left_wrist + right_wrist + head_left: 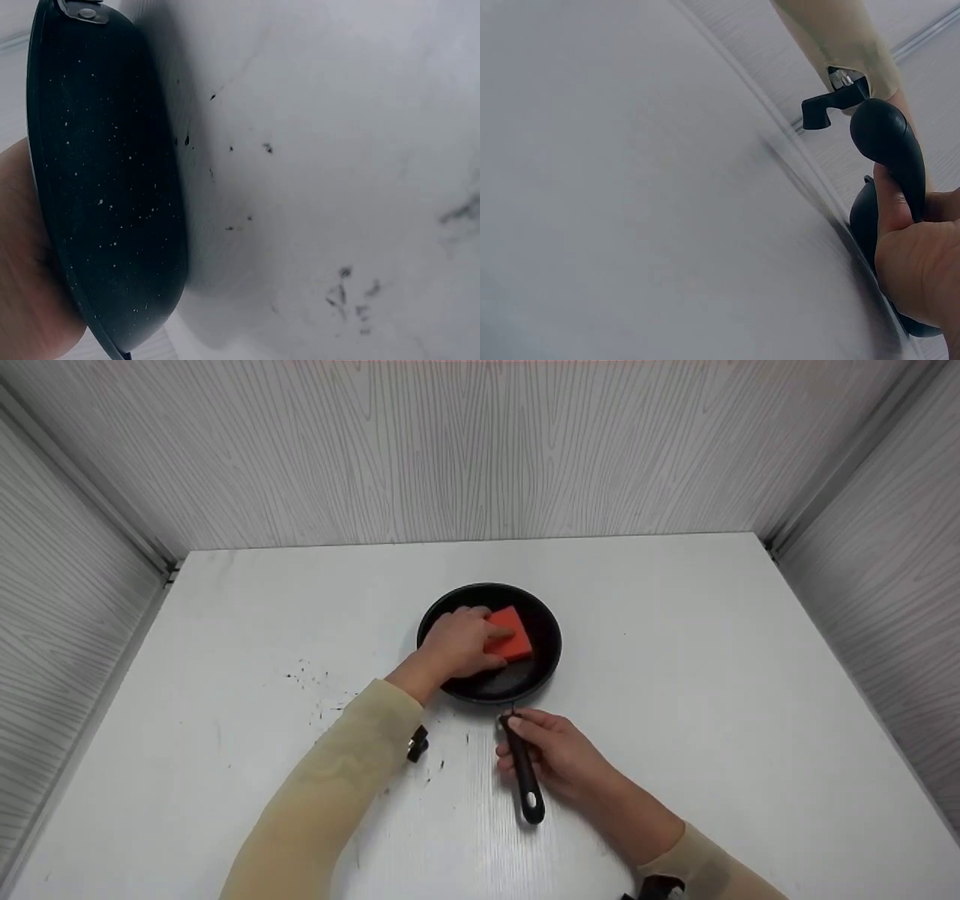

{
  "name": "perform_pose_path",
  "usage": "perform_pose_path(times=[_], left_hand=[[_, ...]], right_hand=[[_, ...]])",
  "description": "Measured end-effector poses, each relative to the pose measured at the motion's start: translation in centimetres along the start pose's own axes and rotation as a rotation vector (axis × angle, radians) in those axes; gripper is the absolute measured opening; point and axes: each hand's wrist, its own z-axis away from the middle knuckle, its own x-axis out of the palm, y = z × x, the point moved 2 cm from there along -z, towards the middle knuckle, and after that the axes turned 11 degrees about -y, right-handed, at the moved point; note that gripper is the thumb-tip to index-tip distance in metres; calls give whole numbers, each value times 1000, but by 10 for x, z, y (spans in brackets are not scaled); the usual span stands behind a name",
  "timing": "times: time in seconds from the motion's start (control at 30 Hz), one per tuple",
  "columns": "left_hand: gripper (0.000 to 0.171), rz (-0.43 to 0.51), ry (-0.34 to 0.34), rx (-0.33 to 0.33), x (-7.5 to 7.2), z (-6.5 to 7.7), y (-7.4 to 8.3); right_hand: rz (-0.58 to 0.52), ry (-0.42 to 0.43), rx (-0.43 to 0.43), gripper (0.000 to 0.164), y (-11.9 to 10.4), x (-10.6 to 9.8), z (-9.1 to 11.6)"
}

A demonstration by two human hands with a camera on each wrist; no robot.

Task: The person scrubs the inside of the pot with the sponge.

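Note:
A black frying pan point(499, 686) stands on the white table, its handle point(527, 787) pointing toward me. My left hand point(461, 643) reaches over the pan's left rim and grips a red sponge point(517, 622) against the inside of the pan. With thumb and fingers, my right hand point(559, 750) holds the handle near the pan end. In the left wrist view the pan's dark speckled outer side point(112, 172) fills the left part, and most of the left hand is hidden behind it. The right wrist view shows the handle's rounded end point(885, 131) beyond the right hand point(919, 262).
Dark specks and smudges point(319, 690) mark the white table point(712, 675) left of the pan. Grey wood-grain panels point(480, 450) rise at the back and both sides. A black wrist mount point(418, 743) sits at the left sleeve.

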Motion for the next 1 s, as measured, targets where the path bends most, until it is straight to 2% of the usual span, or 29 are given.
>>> perform_pose_path(times=[0.63, 1.0], left_hand=[[54, -9, -11, -90, -3, 9, -6], [54, -12, -6, -115, -3, 17, -5]], right_hand=[[-8, 20, 5, 37, -1, 1, 1], [-15, 28, 2, 37, -1, 1, 0]])
